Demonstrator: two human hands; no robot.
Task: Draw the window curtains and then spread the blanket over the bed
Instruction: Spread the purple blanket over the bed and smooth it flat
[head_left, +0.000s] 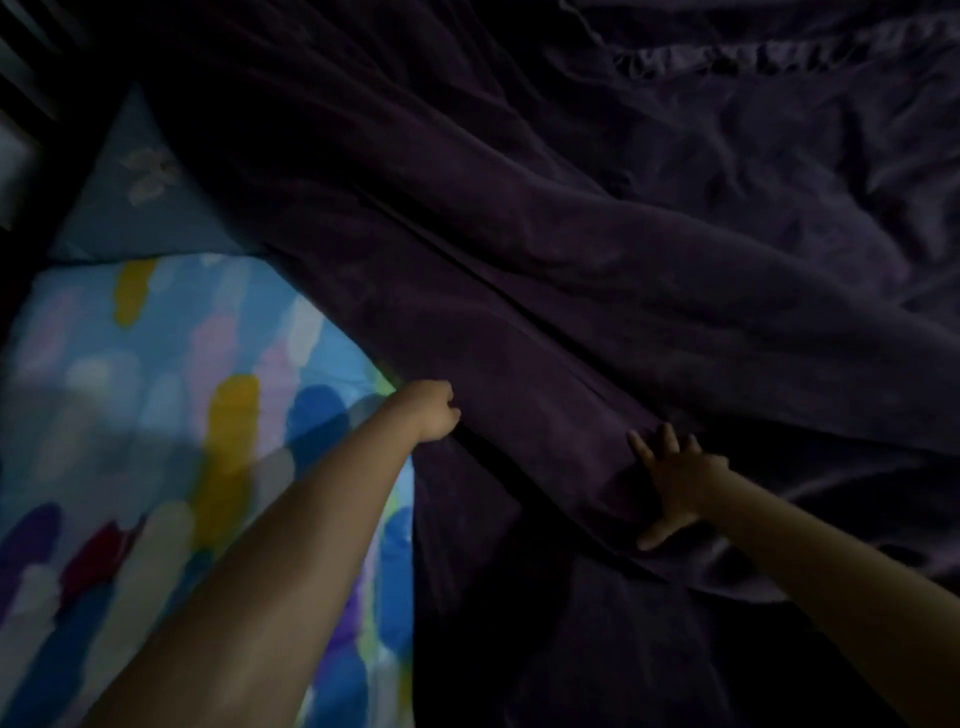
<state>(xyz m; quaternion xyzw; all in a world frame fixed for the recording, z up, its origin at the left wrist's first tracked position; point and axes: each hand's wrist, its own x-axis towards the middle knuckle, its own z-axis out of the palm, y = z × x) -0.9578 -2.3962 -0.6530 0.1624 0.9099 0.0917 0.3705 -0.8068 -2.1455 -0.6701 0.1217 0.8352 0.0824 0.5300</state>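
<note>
Purple blanket (571, 270), folds diagonal, upper-left to lower-right.

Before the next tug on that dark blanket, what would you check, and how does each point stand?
1. Left hand has a grip on the blanket edge: ok, its fingers curl into the fabric.
2. Right hand has a grip: not ok, its fingers lie spread flat on the cloth.
3. Blanket covers the patterned sheet: not ok, a wide part on the left lies bare.
4. Blanket lies smooth: not ok, long folds and wrinkles run across it.
5. Blue pillow is free of the blanket: cannot tell, the blanket hides its right side.
6. Curtains drawn: cannot tell, no window in view; the room is dim.
</note>
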